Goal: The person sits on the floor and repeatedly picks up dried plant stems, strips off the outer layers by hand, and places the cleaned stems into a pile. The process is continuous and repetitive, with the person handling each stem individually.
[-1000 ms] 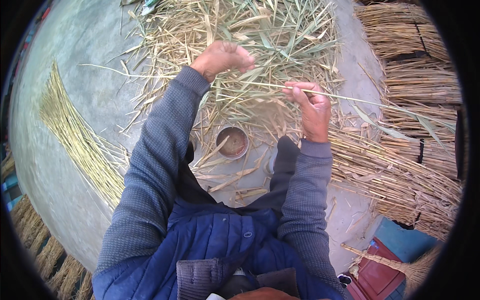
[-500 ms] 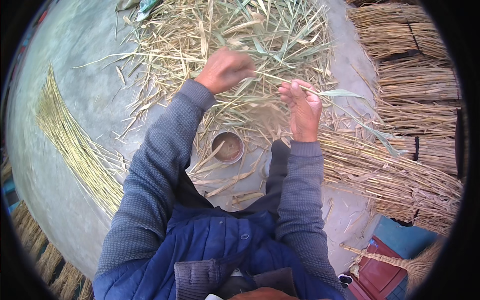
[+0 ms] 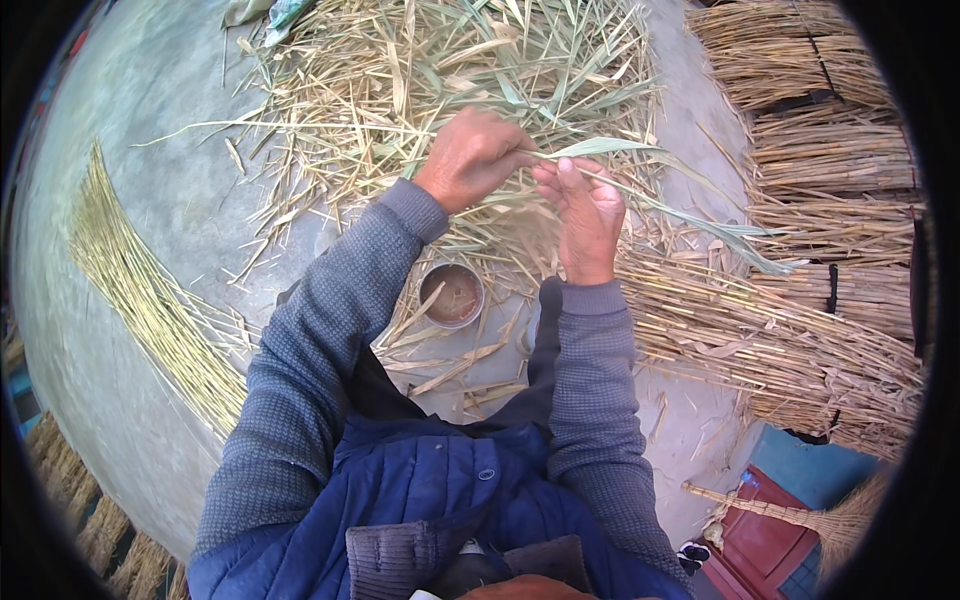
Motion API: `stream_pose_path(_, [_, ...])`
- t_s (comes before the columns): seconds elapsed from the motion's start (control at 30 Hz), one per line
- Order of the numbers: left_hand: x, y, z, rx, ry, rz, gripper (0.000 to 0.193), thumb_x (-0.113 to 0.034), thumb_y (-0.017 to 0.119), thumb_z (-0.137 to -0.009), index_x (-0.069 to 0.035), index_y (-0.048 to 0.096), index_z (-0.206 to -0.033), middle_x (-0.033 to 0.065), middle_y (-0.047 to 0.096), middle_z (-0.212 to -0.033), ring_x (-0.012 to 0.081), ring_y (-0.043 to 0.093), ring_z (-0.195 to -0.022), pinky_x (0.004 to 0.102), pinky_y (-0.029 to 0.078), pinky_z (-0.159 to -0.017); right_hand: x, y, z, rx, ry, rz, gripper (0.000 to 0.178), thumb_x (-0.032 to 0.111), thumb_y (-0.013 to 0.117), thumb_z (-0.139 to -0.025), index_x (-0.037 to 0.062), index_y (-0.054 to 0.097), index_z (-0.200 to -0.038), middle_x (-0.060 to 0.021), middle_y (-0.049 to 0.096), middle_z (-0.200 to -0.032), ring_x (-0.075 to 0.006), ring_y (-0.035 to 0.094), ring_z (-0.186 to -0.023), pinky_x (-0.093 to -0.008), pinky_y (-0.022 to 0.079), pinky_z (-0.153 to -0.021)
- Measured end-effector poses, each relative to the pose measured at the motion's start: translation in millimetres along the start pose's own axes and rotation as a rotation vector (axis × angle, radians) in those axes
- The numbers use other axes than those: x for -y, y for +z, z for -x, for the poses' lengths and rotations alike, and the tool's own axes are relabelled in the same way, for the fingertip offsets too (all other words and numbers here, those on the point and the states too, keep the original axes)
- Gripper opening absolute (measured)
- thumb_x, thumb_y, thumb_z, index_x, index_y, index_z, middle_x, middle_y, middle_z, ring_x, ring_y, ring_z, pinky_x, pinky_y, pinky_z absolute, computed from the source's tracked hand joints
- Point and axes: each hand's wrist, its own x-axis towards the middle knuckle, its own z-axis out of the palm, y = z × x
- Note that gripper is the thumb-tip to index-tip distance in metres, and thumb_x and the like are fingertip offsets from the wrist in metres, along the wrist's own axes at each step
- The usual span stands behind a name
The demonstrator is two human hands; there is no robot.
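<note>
A thin reed stalk (image 3: pixel 645 197) with long green leaves runs between my two hands, its leafy end trailing off to the right. My left hand (image 3: pixel 475 158) is closed round the stalk, knuckles up. Close beside it, my right hand (image 3: pixel 583 222) pinches the same stalk between thumb and fingers. One green leaf (image 3: pixel 605 146) stands out above the right fingertips. Below both hands lies a wide heap of stripped leaves and husks (image 3: pixel 370 110), pale tan and green. A small round metal bowl (image 3: pixel 452 320) with something brownish inside sits near my knees.
Peeled yellowish stalks (image 3: pixel 160 310) lie in a sheaf at left. Loose uncleaned reeds (image 3: pixel 740 320) lie by my right arm, beside tied reed bundles (image 3: pixel 835 150) stacked along the right. A straw broom (image 3: pixel 780 512) rests over a red panel (image 3: pixel 765 545) at lower right.
My left hand has moved right, closer to the right hand, which has shifted slightly left. A green leaf now rises over the right fingertips instead of trailing beyond them.
</note>
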Motion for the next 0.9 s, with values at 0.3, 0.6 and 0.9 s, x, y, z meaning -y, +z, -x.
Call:
stream_pose_path(0.3, [20, -26, -1, -0.227, -0.539, 0.527, 0.017, -0.019, 0.079, -0.084, -0.004, 0.074, -0.091, 0.0075, 0.074, -0.081, 0.0134, 0.068, -0.069, 0.0265, 0.054, -0.063, -5, -8, 1, -0.158, 0.028, 0.041, 0.023, 0.012, 0.067, -0.097, -0.0050, 0.055, -0.108, -0.0221, 0.070, -0.102, -0.0222, 0.073, -0.086, -0.0286, 0.061, -0.074])
stream_pose_path(0.6, [53, -41, 15, 0.176, -0.236, -0.194, 0.038, -0.041, 0.072, -0.089, -0.006, 0.071, -0.103, 0.0110, 0.073, -0.094, 0.0248, 0.065, -0.089, 0.0389, 0.047, -0.080, 1, -10, 3, -0.010, -0.044, 0.038, 0.025, 0.012, 0.065, -0.098, -0.0053, 0.052, -0.110, -0.0240, 0.069, -0.104, -0.0233, 0.073, -0.087, -0.0279, 0.061, -0.073])
stream_pose_path(0.9, [26, -28, 7, 0.325, -0.352, 0.291, 0.027, -0.028, 0.075, -0.089, -0.002, 0.072, -0.094, 0.0075, 0.072, -0.078, 0.0170, 0.068, -0.072, 0.0333, 0.053, -0.066, 2, -1, 1, 0.019, -0.078, 0.127, 0.021, 0.009, 0.068, -0.095, -0.0027, 0.054, -0.106, -0.0195, 0.070, -0.102, -0.0206, 0.073, -0.085, -0.0281, 0.060, -0.076])
